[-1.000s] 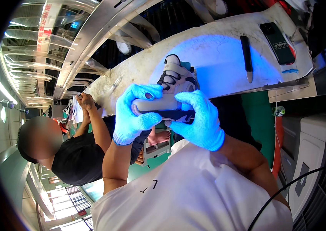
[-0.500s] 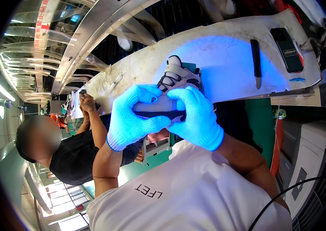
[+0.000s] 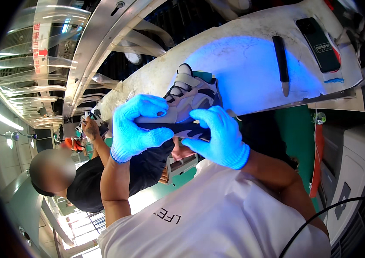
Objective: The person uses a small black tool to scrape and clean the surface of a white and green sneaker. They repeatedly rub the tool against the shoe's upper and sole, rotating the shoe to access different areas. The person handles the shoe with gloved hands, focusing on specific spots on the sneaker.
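Two gloved hands, left [image 3: 136, 129], right [image 3: 217, 135], clasping sneaker [image 3: 191, 96]

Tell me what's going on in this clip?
A person in blue gloves holds a grey and dark sneaker in both hands over a white workbench lit by bluish light. The left hand wraps the heel end, and the right hand grips the sole side. On the bench lie a dark-handled knife and a flat dark case, untouched. Another person in a black shirt works at the far left.
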Available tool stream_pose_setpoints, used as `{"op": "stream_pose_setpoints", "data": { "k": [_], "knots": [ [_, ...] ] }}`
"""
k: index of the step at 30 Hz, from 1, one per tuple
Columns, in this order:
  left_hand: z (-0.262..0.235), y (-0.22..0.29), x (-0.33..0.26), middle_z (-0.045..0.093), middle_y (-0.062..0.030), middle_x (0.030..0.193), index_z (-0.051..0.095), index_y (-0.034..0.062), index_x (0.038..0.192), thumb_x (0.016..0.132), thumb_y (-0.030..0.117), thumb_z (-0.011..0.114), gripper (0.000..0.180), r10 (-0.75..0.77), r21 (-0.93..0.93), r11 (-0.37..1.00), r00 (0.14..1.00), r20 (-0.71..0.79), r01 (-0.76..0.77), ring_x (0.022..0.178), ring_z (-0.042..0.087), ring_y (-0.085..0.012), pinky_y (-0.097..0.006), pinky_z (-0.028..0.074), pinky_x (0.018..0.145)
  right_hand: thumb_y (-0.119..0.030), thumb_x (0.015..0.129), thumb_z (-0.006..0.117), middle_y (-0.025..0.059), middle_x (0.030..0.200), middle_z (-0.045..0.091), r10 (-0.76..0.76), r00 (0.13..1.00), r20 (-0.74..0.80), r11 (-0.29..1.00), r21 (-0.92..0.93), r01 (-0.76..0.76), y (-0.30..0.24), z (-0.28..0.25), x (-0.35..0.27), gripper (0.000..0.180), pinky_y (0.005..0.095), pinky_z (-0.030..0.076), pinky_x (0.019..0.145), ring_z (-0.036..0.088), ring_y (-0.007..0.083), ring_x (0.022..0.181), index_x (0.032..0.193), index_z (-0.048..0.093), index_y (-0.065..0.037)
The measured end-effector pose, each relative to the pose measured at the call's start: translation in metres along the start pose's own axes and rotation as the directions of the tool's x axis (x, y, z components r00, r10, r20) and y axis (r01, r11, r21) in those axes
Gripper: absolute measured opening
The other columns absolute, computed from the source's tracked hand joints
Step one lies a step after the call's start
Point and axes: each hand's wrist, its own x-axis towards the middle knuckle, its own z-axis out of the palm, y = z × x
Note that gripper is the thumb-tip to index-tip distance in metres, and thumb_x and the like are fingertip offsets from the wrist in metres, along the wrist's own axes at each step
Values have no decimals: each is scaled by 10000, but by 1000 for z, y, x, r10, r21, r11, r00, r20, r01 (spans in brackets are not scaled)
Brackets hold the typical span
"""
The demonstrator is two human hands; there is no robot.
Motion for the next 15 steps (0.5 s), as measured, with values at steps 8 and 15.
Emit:
{"op": "stream_pose_setpoints", "data": {
  "k": [8,15],
  "knots": [
    [-7,-17,6,806,-155,1043,764,24,977,688,254,1043,463,67,-27,997,997,36,-66,1050,809,-348,-459,635,969,-233,741,1013,110,1070,629,22,1000,-11,1000,15,-22,10,-4,18,748,458,565,779,660,317,963,1341,595,-75],
    [-13,-32,13,793,-152,1042,762,31,967,692,247,1040,447,62,-146,988,997,50,-54,1033,787,-337,-497,617,1034,-279,673,1055,61,1047,670,28,1000,-12,999,-42,-29,15,-4,29,809,413,580,767,690,244,880,1336,630,-95]
  ]
}}
